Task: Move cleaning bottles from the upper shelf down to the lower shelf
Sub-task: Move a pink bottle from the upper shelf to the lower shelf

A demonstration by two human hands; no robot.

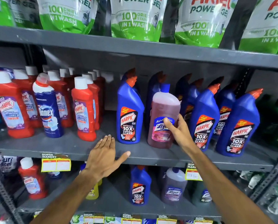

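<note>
Right hand (177,128) grasping the pink bottle (163,117) on the upper shelf (70,147).
Keep fingers wrapped low on the label, lift it straight; left hand (102,157) released, flat, free to support.

the upper shelf (70,146) is grey painted metal, matt and lightly scuffed. the pink bottle (165,113) is see-through plastic, smooth, with a glossy paper or film label. the blue bottles (129,110) are shiny opaque plastic with orange caps. the red bottles (9,107) are glossy ribbed plastic with matt white caps. the green and white pouches (135,18) overhead look like crinkled, shiny plastic film, though they are blurred. the yellow price tags (55,164) seem to be paper.
</note>
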